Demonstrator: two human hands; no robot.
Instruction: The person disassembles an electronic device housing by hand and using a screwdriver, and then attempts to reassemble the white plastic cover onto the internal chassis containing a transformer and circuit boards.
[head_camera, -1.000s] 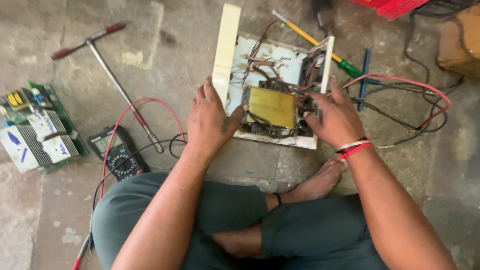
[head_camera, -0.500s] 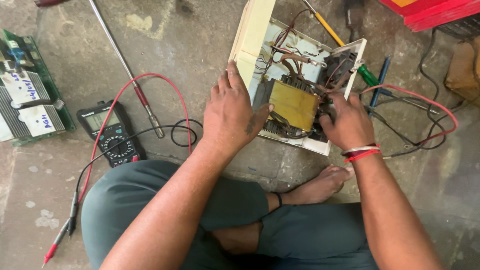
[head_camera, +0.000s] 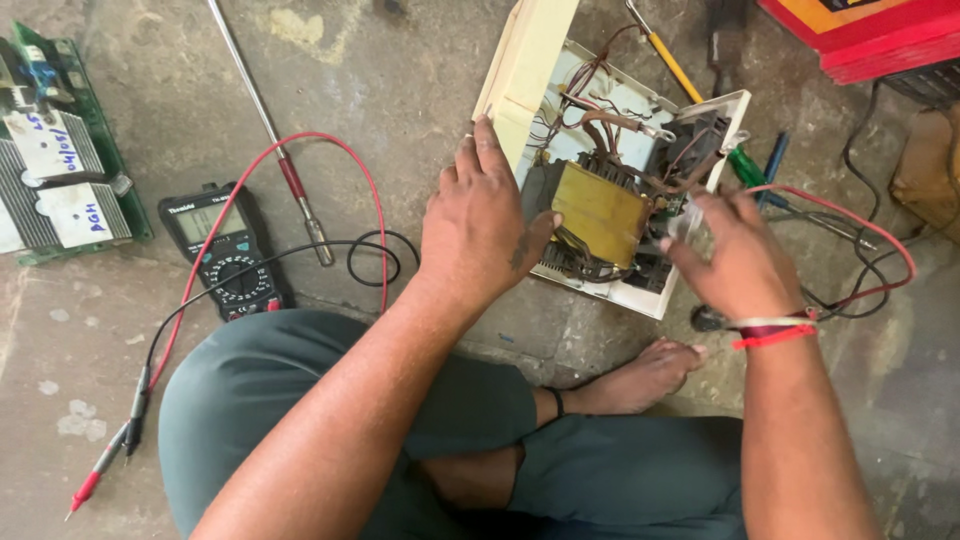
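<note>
Floor: rough grey concrete, stained; the person sits on it cross-legged, one bare foot showing under the work.
Open casing: a cream plastic box with its cover off, lying on the floor in front of the knees, well right of centre.
Transformer: a block wrapped in yellow tape in the middle of the box, with brown wires looped above it.
Left hand: the left hand lies flat and spread on the near left edge of the box, thumb against the transformer; it presses, it grips nothing.
Right hand: the right hand has lifted off the right side of the box since half a second ago and is now blurred; the fingers seem pinched on a small pale part or wire end, but I cannot tell for sure.
Change: the left hand has stayed as the steady one, the right one moves.
Around: a multimeter with red and black leads to the left, a green circuit board further left, screwdrivers behind the box.
</note>
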